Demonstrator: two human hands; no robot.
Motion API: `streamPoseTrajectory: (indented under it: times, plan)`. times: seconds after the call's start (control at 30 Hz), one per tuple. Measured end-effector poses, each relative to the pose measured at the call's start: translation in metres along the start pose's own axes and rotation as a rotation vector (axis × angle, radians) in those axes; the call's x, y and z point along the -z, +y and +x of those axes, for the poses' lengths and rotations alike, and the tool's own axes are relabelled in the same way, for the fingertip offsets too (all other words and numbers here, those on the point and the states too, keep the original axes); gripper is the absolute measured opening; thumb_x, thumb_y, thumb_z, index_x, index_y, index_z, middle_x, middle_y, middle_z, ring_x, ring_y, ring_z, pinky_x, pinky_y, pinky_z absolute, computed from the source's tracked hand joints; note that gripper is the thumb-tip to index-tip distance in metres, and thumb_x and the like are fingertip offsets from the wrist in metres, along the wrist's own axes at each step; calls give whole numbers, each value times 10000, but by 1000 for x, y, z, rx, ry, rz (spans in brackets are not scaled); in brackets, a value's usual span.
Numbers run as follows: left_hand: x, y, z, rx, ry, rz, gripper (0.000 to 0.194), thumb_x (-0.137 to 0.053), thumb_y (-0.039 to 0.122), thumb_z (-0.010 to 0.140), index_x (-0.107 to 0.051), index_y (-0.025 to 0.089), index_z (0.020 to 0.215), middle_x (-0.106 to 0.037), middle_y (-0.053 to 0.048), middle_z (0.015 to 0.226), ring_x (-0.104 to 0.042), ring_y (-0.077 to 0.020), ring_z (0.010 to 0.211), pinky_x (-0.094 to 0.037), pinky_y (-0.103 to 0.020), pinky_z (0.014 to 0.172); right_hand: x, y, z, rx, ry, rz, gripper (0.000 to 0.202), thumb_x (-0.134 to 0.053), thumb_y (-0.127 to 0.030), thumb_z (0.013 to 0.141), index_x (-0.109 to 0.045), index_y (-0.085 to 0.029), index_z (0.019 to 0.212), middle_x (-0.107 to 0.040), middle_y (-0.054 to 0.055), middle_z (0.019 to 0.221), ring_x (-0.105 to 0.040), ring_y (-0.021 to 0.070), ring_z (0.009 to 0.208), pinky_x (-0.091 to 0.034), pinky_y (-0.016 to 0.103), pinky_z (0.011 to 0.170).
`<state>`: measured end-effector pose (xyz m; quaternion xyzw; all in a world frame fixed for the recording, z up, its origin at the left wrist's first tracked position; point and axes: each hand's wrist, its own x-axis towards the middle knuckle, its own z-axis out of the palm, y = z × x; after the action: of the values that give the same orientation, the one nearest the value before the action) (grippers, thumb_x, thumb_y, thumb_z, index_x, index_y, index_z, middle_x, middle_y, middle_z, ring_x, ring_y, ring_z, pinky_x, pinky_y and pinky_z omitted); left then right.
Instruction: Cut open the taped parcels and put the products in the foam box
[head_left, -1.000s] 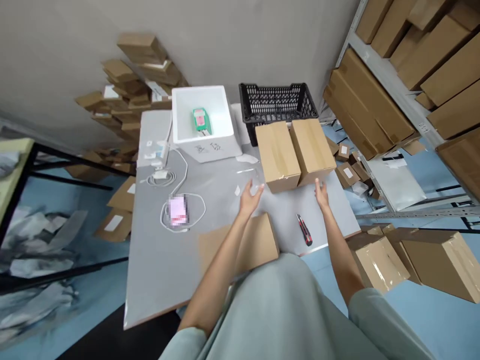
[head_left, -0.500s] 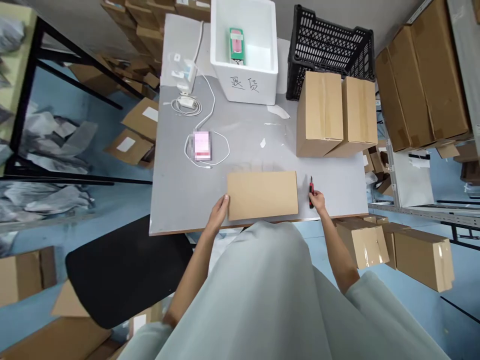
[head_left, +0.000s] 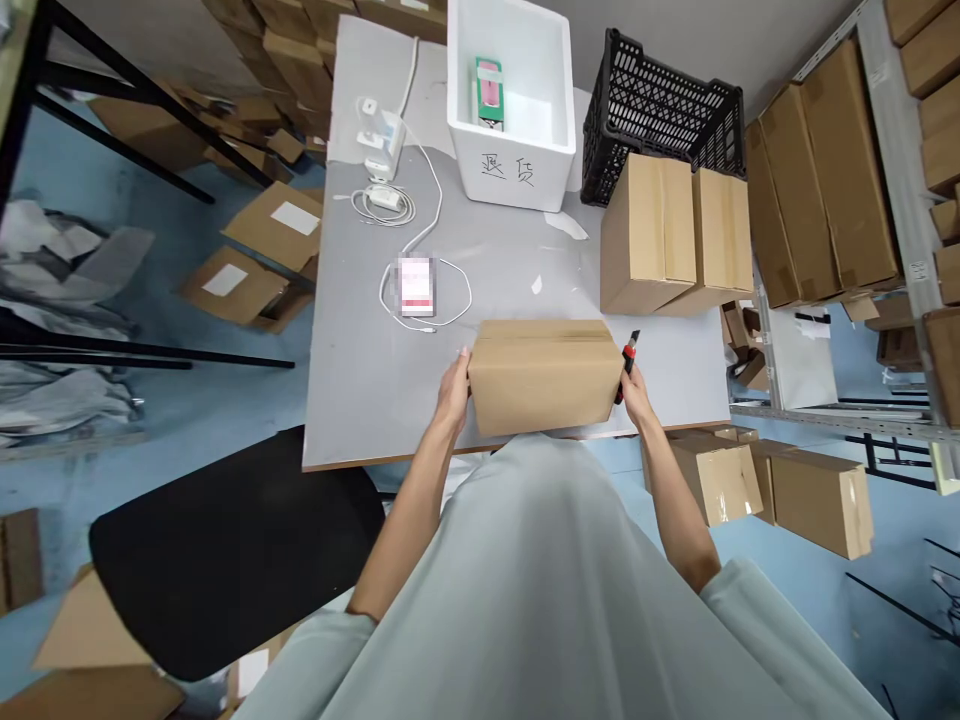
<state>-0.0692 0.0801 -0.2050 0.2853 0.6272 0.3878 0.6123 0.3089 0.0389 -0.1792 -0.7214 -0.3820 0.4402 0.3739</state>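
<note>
- Now, through the head view, I have the brown carton [head_left: 545,385] lengthwise on my side of the worktop [head_left: 352,400], near its six o'clock edge, between both hands; whether it is raised slightly, I cannot tell.
- My left hand [head_left: 453,392] lies against the carton's nine o'clock end; I cannot tell whether the fingers curl beneath it.
- My right hand [head_left: 634,395], at the three o'clock end, pinches the red-and-black cutter [head_left: 628,356] beside the carton, blade bared and pointing toward one.
- At ten o'clock from the carton I see a blurred-out pale device [head_left: 416,288] with a white cable [head_left: 471,298] looped around it.
- Close to twelve stands a white tub [head_left: 514,170] with dark handwriting on its front and a green-and-pink item [head_left: 490,90] inside.
- Between one and two, a pair of taped boxes [head_left: 660,235] stand side by side, and a black crate [head_left: 664,110] is behind them.
- Off the worktop, toward eight, I make out a black chair [head_left: 240,545].
</note>
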Motion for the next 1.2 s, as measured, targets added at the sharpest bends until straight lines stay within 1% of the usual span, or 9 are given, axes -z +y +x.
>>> streamPoseTrajectory:
  times: [0.13,0.33,0.43,0.6,0.73,0.83,0.93,1.07,1.2]
  plan:
    - [7,-4,-19,-121,-26,-10,722,-836,680,912,-750,226,1467,-730,-152,1557,-698,-375,1454,-581,-509,1240,8,-4,-27,80,51,12,635,-635,-805,946,-689,-255,1258,-781,130,1329,-717,288,1295,-589,459,1152]
    - [4,-35,-22,-107,-18,30,711,-899,558,848,-744,201,1443,-624,-196,1660,-657,-391,1518,-505,-541,1327,0,5,-32,-13,19,-123,643,-580,-799,944,-684,-221,1208,-794,160,1258,-717,330,1248,-604,473,1103]
    - [7,-47,-23,-109,-23,61,795,-905,566,856,-694,202,1531,-619,-214,1661,-640,-389,1535,-505,-544,1325,0,1,-28,-10,67,-172,622,-573,-804,942,-675,-229,1155,-799,146,1159,-742,301,1117,-620,444,1030]
    - [19,-46,-30,-278,-77,133,979,-870,658,900,-522,262,1725,-514,-215,1762,-524,-398,1639,-492,-578,1316,17,-35,-27,37,196,-221,758,-367,-836,1070,-669,-203,1357,-760,86,993,-695,211,774,-616,358,808]
    - [28,-38,-24,-429,-181,288,770,-763,723,979,-669,262,1588,-489,-194,1780,-411,-393,1712,-428,-582,1355,8,-80,-34,193,-9,-350,786,-383,-823,1116,-700,-200,1474,-783,98,1024,-726,255,896,-625,393,890]
    - [32,-38,-15,-443,-243,337,757,-760,730,978,-688,254,1562,-498,-198,1767,-393,-401,1719,-386,-596,1376,-22,-107,-42,417,-234,-556,712,-560,-780,1099,-729,-210,1490,-810,135,1232,-759,309,1098,-613,428,1022]
    - [34,-39,-8,-403,-308,295,789,-782,712,960,-653,268,1599,-507,-178,1757,-424,-393,1693,-437,-571,1347,-57,-121,-49,579,-445,-853,584,-533,-652,1171,-707,-243,1550,-804,126,1330,-761,313,1206,-602,388,1008]
    - [36,-38,-4,-355,-401,204,781,-825,645,925,-644,291,1596,-541,-142,1725,-496,-379,1631,-495,-531,1307,-96,-129,-53,679,-572,-1226,497,-434,-480,1237,-639,-251,1627,-798,129,1338,-750,295,1179,-589,354,909]
    - [36,-38,1,-360,-432,192,761,-843,582,908,-652,291,1584,-548,-141,1707,-539,-378,1587,-515,-535,1286,-117,-135,-55,748,-630,-1424,441,-433,-328,1240,-591,-247,1644,-784,135,1360,-724,287,1181,-566,357,913]
